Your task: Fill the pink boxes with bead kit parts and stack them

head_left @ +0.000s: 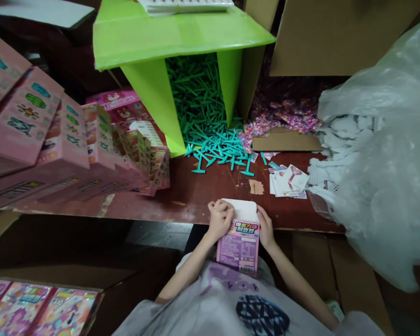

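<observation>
A small pink and purple printed cardboard box [238, 249] rests upright against my lap, at the table's front edge. Its white top flap [243, 210] stands raised. My left hand [221, 218] is closed on the box's upper left side, fingers curled over the flap's edge. Along the upper right side, my right hand [266, 228] grips the same box, its fingers partly hidden behind it. Just beyond the hands lie small teal plastic hammers [224, 151], spilling from a green carton [147, 88]. A stack of printed cards [290, 181] lies to the right.
Pink printed boxes [65, 135] stand in a row at left. Pink bead packets [283, 119] are piled behind a cardboard strip [287, 141]. A clear plastic bag [381, 177] with white pieces bulges over the table's right side. An open carton of packed boxes [28, 308] sits lower left.
</observation>
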`<action>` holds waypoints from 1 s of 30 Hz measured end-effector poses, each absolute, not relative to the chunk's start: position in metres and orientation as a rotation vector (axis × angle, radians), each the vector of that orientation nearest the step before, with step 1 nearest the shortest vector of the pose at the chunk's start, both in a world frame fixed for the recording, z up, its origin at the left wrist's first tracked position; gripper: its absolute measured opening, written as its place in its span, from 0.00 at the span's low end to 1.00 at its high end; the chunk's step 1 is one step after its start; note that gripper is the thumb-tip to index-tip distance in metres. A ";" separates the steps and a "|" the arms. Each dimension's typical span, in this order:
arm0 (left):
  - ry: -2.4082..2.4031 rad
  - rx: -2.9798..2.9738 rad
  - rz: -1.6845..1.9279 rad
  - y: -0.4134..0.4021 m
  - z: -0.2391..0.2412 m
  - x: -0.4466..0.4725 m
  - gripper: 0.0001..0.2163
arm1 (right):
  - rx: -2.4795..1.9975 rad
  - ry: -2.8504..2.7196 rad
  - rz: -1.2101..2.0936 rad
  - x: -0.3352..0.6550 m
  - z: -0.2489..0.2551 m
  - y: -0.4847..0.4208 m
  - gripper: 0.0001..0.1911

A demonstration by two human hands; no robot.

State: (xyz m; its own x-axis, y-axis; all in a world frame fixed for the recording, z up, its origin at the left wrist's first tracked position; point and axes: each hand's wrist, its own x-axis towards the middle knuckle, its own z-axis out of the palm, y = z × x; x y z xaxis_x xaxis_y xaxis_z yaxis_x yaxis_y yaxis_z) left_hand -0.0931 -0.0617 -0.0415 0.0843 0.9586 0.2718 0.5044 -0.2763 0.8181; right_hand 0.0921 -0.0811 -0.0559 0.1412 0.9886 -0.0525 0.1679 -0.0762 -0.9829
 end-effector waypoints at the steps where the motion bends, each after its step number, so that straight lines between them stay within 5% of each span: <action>1: 1.462 1.713 1.241 -0.065 -0.046 -0.093 0.18 | -1.409 -1.117 1.188 0.087 -0.055 -0.084 0.18; 5: 1.319 1.186 1.477 -0.073 -0.055 -0.097 0.12 | -1.390 -1.027 1.449 0.080 -0.046 -0.084 0.16; 10: 0.878 0.813 1.351 -0.079 -0.057 -0.095 0.13 | -1.349 -0.916 1.262 0.083 -0.043 -0.086 0.19; 13: 0.727 0.681 1.372 -0.082 -0.059 -0.092 0.13 | -1.210 -0.954 1.122 0.084 -0.046 -0.095 0.10; 19: 0.753 0.875 1.463 -0.088 -0.064 -0.090 0.06 | -1.178 -1.204 1.057 0.084 -0.045 -0.101 0.06; 22: 0.758 0.858 1.485 -0.088 -0.063 -0.089 0.07 | -1.213 -1.252 0.979 0.084 -0.044 -0.100 0.15; 26: 0.717 0.785 1.442 -0.094 -0.062 -0.090 0.06 | -1.146 -1.205 1.158 0.090 -0.047 -0.103 0.03; 30: 0.634 0.874 1.361 -0.106 -0.062 -0.098 0.09 | -1.081 -1.214 1.331 0.104 -0.046 -0.105 0.03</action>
